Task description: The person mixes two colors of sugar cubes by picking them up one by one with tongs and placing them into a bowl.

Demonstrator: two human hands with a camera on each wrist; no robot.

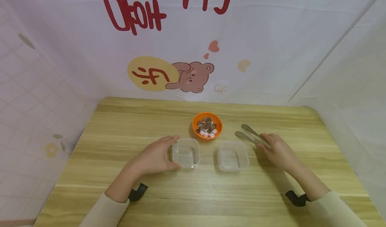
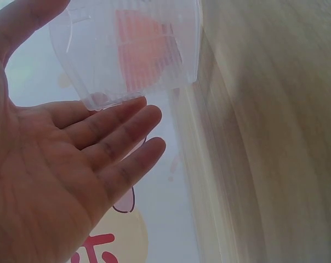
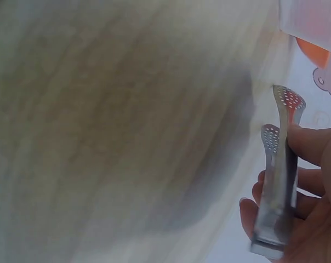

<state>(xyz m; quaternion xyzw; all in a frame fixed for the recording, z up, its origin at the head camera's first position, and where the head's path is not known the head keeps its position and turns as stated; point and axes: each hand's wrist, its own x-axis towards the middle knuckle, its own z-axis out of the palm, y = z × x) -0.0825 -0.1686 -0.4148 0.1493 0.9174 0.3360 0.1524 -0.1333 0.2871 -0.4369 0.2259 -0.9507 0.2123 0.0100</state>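
On the table, a clear square plastic container (image 1: 186, 167) stands between the thumb and fingers of my left hand (image 1: 155, 156). In the left wrist view the fingers of that hand (image 2: 83, 148) lie along the container's lower corner, the thumb at its upper side. My right hand (image 1: 281, 152) grips metal tongs (image 3: 275, 211) with perforated, spoon-like ends, their two arms spread apart and nothing between them. Beside the tongs is a second clear container (image 1: 233, 169). Behind both containers sits an orange bowl (image 1: 194, 129) of brown and white cubes (image 1: 207, 126).
The wooden table (image 1: 193, 200) reaches back to a white cloth backdrop (image 1: 265, 32) with red lettering and a cartoon bear (image 1: 194, 78). Cloth also hangs at both sides. A black curved strap piece (image 1: 138, 192) shows by each wrist.
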